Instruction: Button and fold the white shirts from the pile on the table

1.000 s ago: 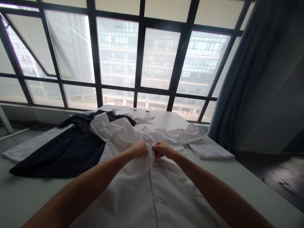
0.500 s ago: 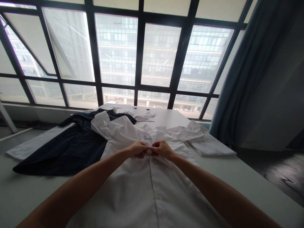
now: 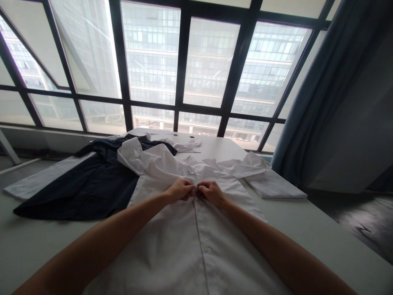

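Note:
A white button-front shirt (image 3: 172,229) lies spread on the table, its collar end away from me and its hem towards me. My left hand (image 3: 181,189) pinches one front edge of the shirt at the upper placket. Just to its right, my right hand (image 3: 211,191) pinches the other front edge, with only a small gap between the fingertips. Whatever button sits at the fingertips is too small to make out. Lower down, a button (image 3: 205,247) shows on the placket. The shirt's sleeves lie crumpled out to both sides.
A dark navy garment (image 3: 82,188) lies left of the shirt, partly over a white cloth (image 3: 21,185). Folded white fabric (image 3: 276,184) rests at the right edge of the white table (image 3: 310,233). Windows stand behind, and a blue-grey curtain (image 3: 313,110) hangs at right.
My hands have drawn slightly apart, from touching fingertips to a narrow gap, both still pinching the shirt front. The view has tipped down a little.

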`<state>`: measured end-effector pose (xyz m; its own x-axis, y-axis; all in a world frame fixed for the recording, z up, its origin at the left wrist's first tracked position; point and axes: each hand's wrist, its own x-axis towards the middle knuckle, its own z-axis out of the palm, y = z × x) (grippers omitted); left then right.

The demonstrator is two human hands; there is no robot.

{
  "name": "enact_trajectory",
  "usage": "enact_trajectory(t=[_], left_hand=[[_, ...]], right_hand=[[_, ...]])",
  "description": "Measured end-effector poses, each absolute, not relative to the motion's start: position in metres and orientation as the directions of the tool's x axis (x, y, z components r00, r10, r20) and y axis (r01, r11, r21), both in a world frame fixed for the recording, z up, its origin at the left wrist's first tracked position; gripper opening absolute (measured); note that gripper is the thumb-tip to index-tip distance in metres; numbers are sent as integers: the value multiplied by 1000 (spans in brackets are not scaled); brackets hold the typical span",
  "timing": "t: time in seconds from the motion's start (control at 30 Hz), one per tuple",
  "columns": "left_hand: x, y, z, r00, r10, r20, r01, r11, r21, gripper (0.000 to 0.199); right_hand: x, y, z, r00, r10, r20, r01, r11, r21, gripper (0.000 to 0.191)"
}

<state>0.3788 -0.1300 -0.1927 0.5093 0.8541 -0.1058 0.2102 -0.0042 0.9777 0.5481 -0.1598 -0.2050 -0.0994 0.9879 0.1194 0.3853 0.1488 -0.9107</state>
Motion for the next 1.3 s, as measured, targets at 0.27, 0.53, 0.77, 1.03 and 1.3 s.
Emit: enact_trajectory(t=[0.27, 0.53, 0.77, 1.03, 1.3], left_hand=[[379, -130, -192, 496, 857, -139, 234, 22, 972, 23], [379, -130, -193, 492, 863, -117, 192, 24, 981, 47], [382, -127, -194, 440, 882, -170, 181, 99, 979, 34], [382, -127, -194, 447, 884, -134, 164, 66, 984, 25], [379, -125, -196, 509, 859, -49, 258, -99, 961, 16]], right_hand=[[549, -157, -205, -150, 974, 168, 338, 210, -917, 14], [544, -155, -213, -65, 951, 302, 530, 289, -797, 21], [542, -158, -210, -63, 940, 336, 570, 310, -761, 23], [543, -156, -207, -54, 985, 165, 422, 172, -890, 18], [545, -150, -206, -71, 996, 44, 290, 63, -955, 20]])
